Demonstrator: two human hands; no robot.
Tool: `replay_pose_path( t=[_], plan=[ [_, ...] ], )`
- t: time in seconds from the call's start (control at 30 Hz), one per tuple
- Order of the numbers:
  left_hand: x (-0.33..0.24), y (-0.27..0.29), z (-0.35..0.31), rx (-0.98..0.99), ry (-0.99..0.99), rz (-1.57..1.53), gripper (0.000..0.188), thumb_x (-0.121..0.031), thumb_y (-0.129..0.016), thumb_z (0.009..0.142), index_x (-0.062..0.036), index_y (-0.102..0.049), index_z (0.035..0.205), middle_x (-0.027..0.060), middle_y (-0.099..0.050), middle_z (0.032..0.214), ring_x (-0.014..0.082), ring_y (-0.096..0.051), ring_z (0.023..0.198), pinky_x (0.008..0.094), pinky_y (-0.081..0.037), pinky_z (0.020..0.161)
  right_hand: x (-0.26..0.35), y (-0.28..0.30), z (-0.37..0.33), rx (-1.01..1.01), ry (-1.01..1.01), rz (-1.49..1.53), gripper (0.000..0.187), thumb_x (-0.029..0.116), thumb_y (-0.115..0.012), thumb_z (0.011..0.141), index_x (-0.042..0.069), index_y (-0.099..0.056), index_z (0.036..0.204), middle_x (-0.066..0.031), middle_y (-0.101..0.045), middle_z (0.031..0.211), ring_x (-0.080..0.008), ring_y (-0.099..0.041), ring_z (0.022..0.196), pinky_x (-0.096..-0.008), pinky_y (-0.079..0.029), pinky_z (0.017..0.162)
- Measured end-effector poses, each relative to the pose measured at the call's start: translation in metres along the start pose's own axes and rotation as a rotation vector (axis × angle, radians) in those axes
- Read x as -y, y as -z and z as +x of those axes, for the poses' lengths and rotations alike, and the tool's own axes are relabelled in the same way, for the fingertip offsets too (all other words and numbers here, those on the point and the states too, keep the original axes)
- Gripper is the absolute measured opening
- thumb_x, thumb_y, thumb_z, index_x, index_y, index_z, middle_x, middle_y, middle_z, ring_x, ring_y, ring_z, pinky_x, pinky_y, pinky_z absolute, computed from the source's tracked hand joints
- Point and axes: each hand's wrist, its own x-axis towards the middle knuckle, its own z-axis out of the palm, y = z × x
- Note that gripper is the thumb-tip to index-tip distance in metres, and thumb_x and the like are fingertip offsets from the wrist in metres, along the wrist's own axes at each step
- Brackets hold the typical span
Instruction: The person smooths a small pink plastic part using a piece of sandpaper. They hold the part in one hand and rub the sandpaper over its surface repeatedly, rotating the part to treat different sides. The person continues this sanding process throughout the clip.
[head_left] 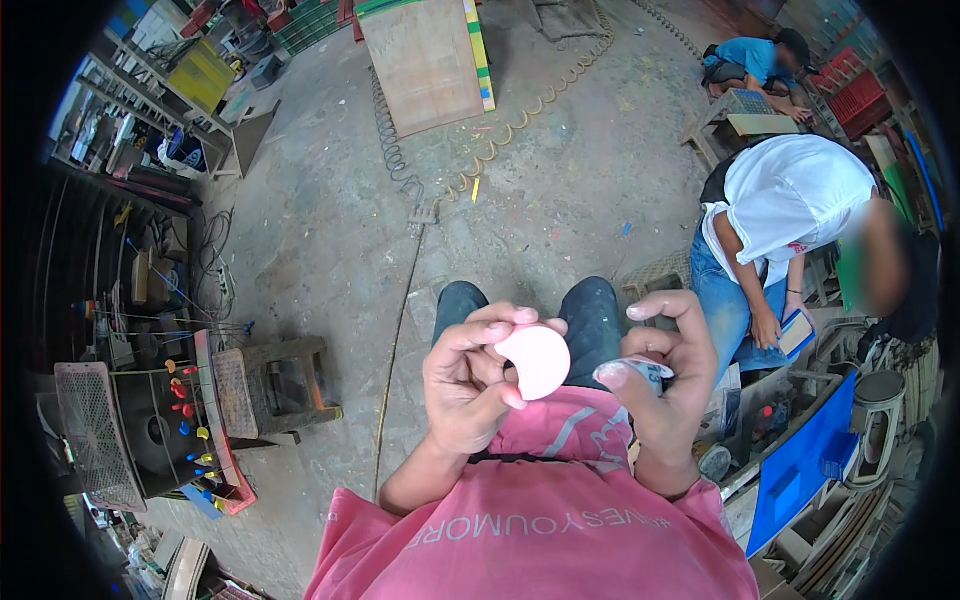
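My left hand [465, 375] grips a pale pink crescent-shaped piece [542, 362] by its edge, fingers at the top and thumb underneath. Its flat face is turned up, with the notch toward the palm. To the right, my right hand [668, 375] pinches a small folded piece of sandpaper [648, 370], pale with dark print on its back, between thumb and fingers. The index finger is raised and curled above it. A short gap separates the sandpaper from the pink piece. Both hands are over my lap.
A co-worker in a white shirt [800, 185] bends over a blue-edged block at right; another in blue [750, 65] crouches farther back. Coiled hoses [520, 120] cross the floor near a wooden board box [425, 70]. A rack with small coloured pieces [185, 420] stands left; a blue panel [800, 480] lies right.
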Motion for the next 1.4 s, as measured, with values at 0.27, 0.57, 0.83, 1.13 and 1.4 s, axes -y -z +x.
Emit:
replay_pose_path(
  t=[0.27, 0.57, 0.83, 1.13, 1.4],
  plan=[
    [-0.003, -0.004, 0.001, 0.025, -0.018, 0.014, 0.05, -0.007, -0.072, 0.076, -0.0055, -0.048, 0.121, 0.0184, -0.047, 0.126, 0.0399, -0.054, 0.111, 0.0463, -0.047, 0.092, 0.004, -0.006, -0.005, -0.002, -0.03, 0.106, 0.045, 0.009, -0.077, 0.073, 0.002, -0.045, 0.104, 0.0062, -0.042, 0.054, 0.0004, -0.031, 0.051, -0.0185, -0.019, 0.048],
    [-0.003, -0.004, -0.001, 0.033, -0.004, -0.034, 0.051, -0.003, -0.071, 0.076, -0.0048, -0.047, 0.121, 0.0194, -0.047, 0.126, 0.0411, -0.053, 0.112, 0.0469, -0.048, 0.092, 0.0, -0.008, -0.007, 0.072, 0.001, 0.129, 0.043, 0.012, -0.075, 0.075, 0.001, -0.046, 0.105, 0.0066, -0.04, 0.054, 0.0004, -0.03, 0.051, -0.0195, -0.018, 0.048],
    [-0.005, -0.005, -0.002, -0.008, 0.01, -0.051, 0.052, -0.004, -0.072, 0.075, -0.0041, -0.047, 0.121, 0.0196, -0.048, 0.124, 0.0411, -0.053, 0.112, 0.0481, -0.048, 0.091, -0.004, -0.01, -0.006, 0.067, -0.003, 0.146, 0.039, 0.011, -0.072, 0.077, 0.001, -0.046, 0.104, 0.006, -0.04, 0.055, -0.0002, -0.031, 0.051, -0.0192, -0.019, 0.048],
    [-0.008, -0.009, -0.001, -0.11, 0.061, 0.068, 0.063, -0.012, -0.082, 0.065, -0.0009, -0.05, 0.118, 0.0123, -0.045, 0.11, 0.0284, -0.056, 0.098, 0.0424, -0.051, 0.085, -0.009, -0.011, -0.003, -0.071, 0.009, 0.144, 0.034, 0.011, -0.07, 0.077, 0.001, -0.048, 0.101, 0.0055, -0.042, 0.057, -0.0005, -0.034, 0.053, -0.0175, -0.024, 0.049],
    [-0.009, -0.006, -0.001, -0.098, 0.022, 0.312, 0.06, -0.022, -0.083, 0.065, -0.0039, -0.052, 0.113, 0.0095, -0.043, 0.107, 0.0259, -0.055, 0.097, 0.0363, -0.059, 0.075, 0.008, -0.016, -0.007, 0.106, 0.11, -0.081, 0.043, 0.011, -0.077, 0.072, 0.0, -0.048, 0.102, 0.0039, -0.041, 0.051, -0.0011, -0.034, 0.047, -0.0194, -0.023, 0.045]
  ],
)
